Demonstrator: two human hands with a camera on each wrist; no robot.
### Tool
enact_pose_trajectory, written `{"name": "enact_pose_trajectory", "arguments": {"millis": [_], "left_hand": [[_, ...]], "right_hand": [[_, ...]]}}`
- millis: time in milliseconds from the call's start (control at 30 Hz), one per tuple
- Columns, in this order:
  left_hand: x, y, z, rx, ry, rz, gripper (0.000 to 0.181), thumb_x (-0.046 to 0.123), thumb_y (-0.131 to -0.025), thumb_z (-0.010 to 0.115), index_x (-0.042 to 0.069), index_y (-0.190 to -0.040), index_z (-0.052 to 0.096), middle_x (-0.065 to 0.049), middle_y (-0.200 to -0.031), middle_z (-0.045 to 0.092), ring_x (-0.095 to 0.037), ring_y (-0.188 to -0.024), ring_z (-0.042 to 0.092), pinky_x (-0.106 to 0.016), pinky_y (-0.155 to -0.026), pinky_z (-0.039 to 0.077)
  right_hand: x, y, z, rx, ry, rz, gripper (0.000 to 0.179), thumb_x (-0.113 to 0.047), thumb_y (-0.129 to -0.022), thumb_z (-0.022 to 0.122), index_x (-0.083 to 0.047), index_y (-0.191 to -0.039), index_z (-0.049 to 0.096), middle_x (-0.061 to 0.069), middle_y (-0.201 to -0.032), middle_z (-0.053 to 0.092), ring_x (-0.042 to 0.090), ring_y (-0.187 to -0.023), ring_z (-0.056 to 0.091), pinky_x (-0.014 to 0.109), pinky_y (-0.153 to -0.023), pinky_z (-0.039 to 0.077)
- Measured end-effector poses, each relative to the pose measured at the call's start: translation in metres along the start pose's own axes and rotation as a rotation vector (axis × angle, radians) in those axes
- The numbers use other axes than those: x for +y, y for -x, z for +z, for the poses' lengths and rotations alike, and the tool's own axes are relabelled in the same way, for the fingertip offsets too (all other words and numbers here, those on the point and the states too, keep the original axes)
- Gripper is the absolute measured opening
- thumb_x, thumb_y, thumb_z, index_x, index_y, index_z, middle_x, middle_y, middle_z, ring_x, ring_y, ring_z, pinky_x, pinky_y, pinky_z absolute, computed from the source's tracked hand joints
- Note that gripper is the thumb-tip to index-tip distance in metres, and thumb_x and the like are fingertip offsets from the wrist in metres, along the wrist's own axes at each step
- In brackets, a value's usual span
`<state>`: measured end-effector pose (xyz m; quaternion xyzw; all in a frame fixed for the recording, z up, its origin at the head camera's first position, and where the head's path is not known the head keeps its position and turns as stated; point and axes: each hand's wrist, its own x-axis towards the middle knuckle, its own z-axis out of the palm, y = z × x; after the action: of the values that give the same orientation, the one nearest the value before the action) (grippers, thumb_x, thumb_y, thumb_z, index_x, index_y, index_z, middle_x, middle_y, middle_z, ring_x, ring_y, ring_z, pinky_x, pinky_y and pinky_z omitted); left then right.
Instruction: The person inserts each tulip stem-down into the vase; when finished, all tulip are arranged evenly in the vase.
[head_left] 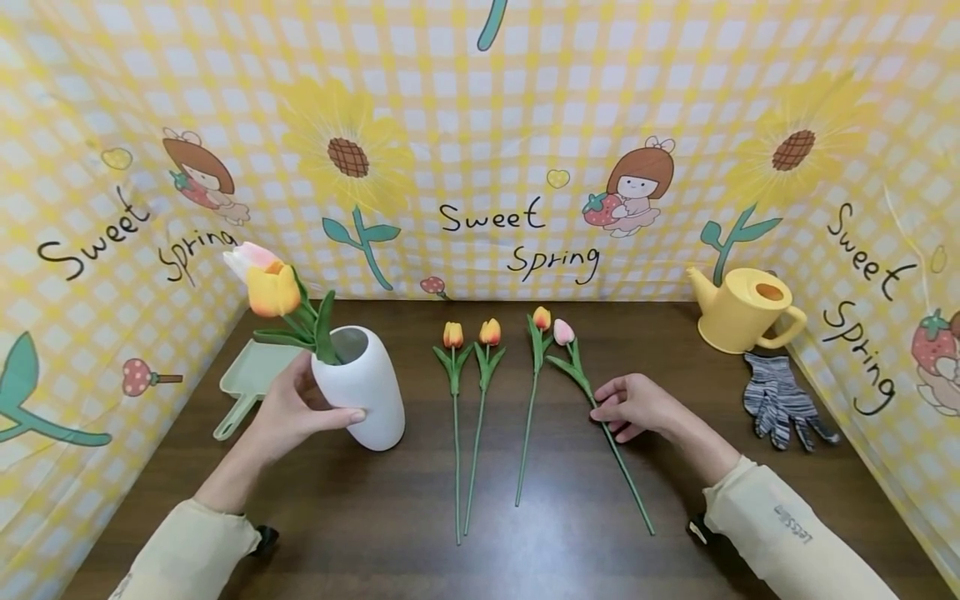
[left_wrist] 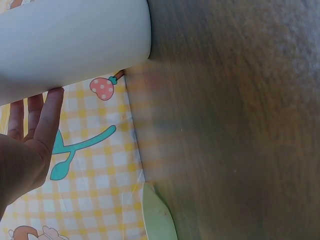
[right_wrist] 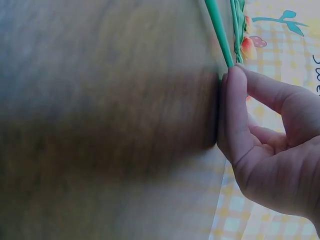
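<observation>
My left hand holds a white vase, its thumb across the front and the fingers around the far side. The vase tilts a little to the left. Out of its mouth rise a yellow-orange tulip and, partly behind it, a pink-white tulip. My right hand pinches the green stem of a pink tulip low over the table. In the right wrist view, thumb and finger meet on that stem. Left of it lie several orange tulips with long stems.
A yellow watering can stands at the back right, with a grey striped glove in front of it. A pale green dustpan-like tool lies left of the vase. Checked yellow cloth walls the brown table on three sides.
</observation>
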<state>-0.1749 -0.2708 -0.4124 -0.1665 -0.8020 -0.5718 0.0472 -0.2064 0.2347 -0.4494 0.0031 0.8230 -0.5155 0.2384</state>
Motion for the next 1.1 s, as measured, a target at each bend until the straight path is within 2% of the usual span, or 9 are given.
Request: {"name": "enact_pose_trajectory", "arguments": {"millis": [533, 833, 1100], "left_hand": [[0.0, -0.001, 0.0, 0.004, -0.038, -0.023, 0.082, 0.001, -0.072, 0.091, 0.011, -0.14, 0.048, -0.008, -0.119, 0.065, -0.019, -0.098, 0.071, -0.036, -0.076, 0.061], [0.001, 0.001, 0.0, 0.005, -0.044, -0.023, 0.081, 0.001, -0.071, 0.091, 0.01, -0.14, 0.048, -0.008, -0.118, 0.066, -0.018, -0.098, 0.071, -0.036, -0.076, 0.061], [0.0, 0.0, -0.001, 0.009, -0.035, -0.006, 0.082, -0.002, -0.07, 0.091, 0.009, -0.14, 0.049, -0.007, -0.117, 0.066, -0.021, -0.097, 0.07, -0.036, -0.074, 0.062]], "right_hand": [[-0.002, 0.006, -0.008, -0.072, -0.072, -0.027, 0.037, -0.007, -0.092, 0.073, 0.011, -0.121, 0.059, 0.011, -0.092, 0.068, 0.018, -0.073, 0.063, 0.032, -0.06, 0.061], [-0.005, 0.009, -0.008, -0.119, -0.129, -0.037, 0.035, -0.005, -0.094, 0.07, 0.013, -0.121, 0.057, 0.015, -0.094, 0.067, 0.02, -0.076, 0.064, 0.04, -0.068, 0.062], [-0.01, 0.014, -0.01, -0.169, -0.19, -0.047, 0.04, -0.009, -0.095, 0.069, 0.015, -0.123, 0.054, 0.014, -0.089, 0.066, 0.02, -0.077, 0.066, 0.04, -0.071, 0.062]]}}
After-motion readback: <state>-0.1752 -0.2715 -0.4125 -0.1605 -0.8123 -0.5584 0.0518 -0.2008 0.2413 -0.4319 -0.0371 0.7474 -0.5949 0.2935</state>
